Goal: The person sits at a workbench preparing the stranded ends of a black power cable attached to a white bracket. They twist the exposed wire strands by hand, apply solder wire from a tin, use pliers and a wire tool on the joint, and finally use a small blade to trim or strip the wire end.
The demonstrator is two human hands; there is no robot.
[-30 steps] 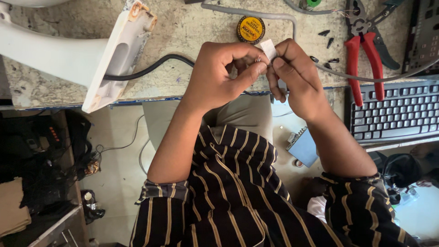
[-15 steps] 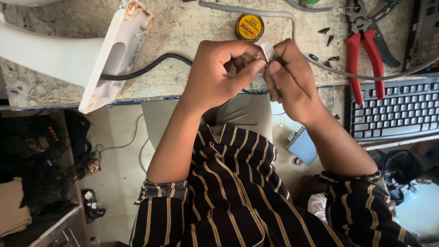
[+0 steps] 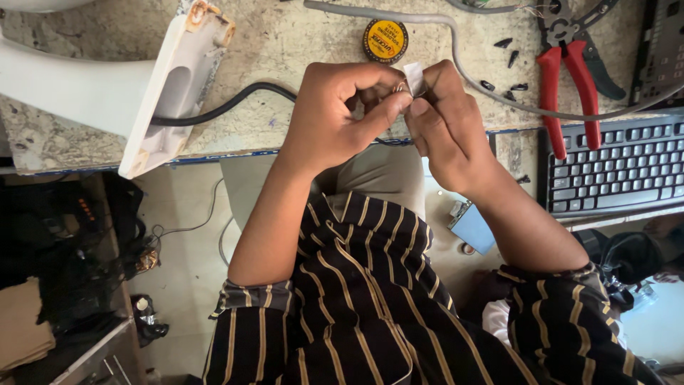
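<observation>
Mottled stone bench (image 3: 285, 43), cluttered. Both hands met just below round yellow tin (image 3: 385, 40). Left hand (image 3: 335, 117) and right hand (image 3: 445, 125) fingers pinched shut on small white strip (image 3: 414, 77) from either side; strip stood upright, poking up toward tin. Red-handled pliers (image 3: 566, 85) well right of tin.

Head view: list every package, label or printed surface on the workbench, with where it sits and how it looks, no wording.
Round tin: far side of the bench, above the hands, yellow lid with black print.
Small white strip: pinched between left hand and right hand, plain, too small to tell any print.
Keyboard: right edge, black with pale key legends.
No screens in view.
</observation>
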